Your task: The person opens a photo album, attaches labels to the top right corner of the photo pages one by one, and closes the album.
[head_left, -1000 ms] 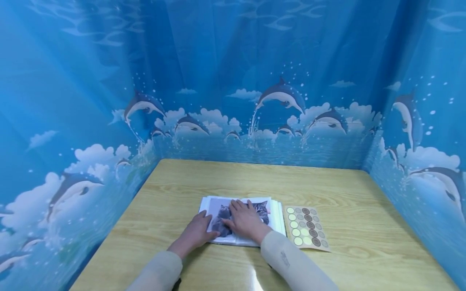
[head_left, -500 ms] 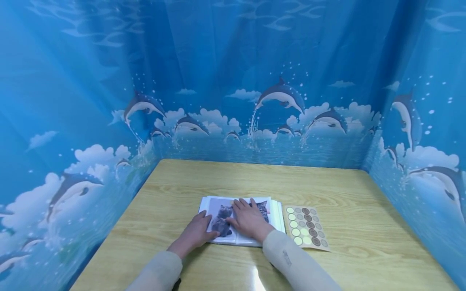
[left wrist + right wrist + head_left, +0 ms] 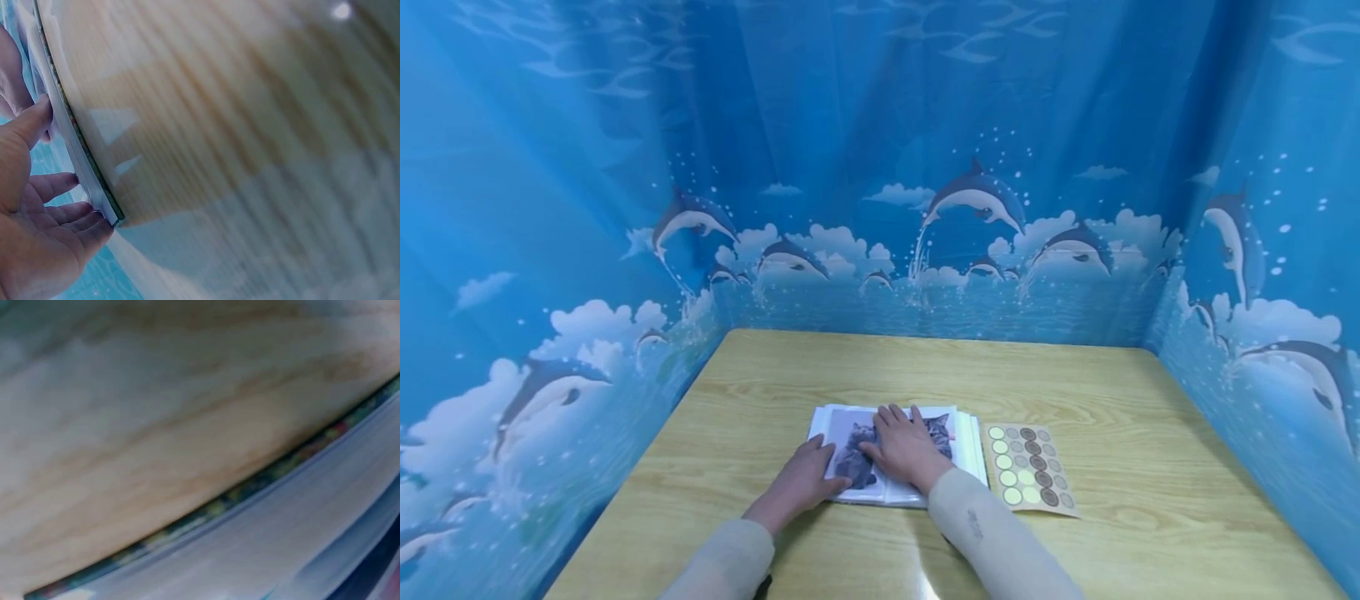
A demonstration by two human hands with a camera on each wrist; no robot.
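An open photo album [image 3: 972, 450] with clear-sleeved pages lies on the wooden table, showing a picture of grey cats [image 3: 855, 467]. My left hand [image 3: 801, 477] holds its left side, thumb over the page and fingers against the outer edge. The left wrist view shows these bent fingers [image 3: 81, 215] touching the album's edge. Flat across the middle of the spread, my right hand [image 3: 904, 448] rests with fingers extended, covering part of the picture. In the right wrist view only the album's patterned cover edge [image 3: 234, 497] and page stack show; the right hand is out of sight there.
A sheet of round stickers [image 3: 1033, 469], in pale yellow, brown and beige, lies just right of the album. Wood-grain tabletop [image 3: 1135, 442] extends around both. A blue dolphin-print curtain [image 3: 850, 167] encloses the back and sides.
My right hand shifts slightly right across the page, then back left. The left hand and the album keep their places; the head view drifts a little.
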